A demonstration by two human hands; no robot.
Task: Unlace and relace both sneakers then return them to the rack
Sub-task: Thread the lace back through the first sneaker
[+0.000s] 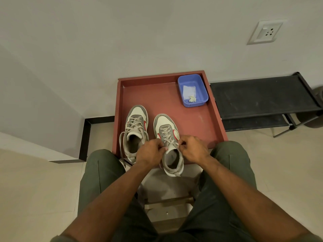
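Left hand (150, 151) & right hand (191, 148) each pinch lace ends atop right sneaker (168, 138); left sneaker (136, 131) at 9 o'clock, laces loose, both on red tray (197, 123).

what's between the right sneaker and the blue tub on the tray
In the head view, only bare red tray lies between the right sneaker and the blue tub; nothing stands on that stretch.

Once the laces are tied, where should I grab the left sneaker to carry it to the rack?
Probably the heel collar of the left sneaker, from above and the near side. Its opening faces up and the heel points toward the person; gather the loose lace trailing over the tray edge.
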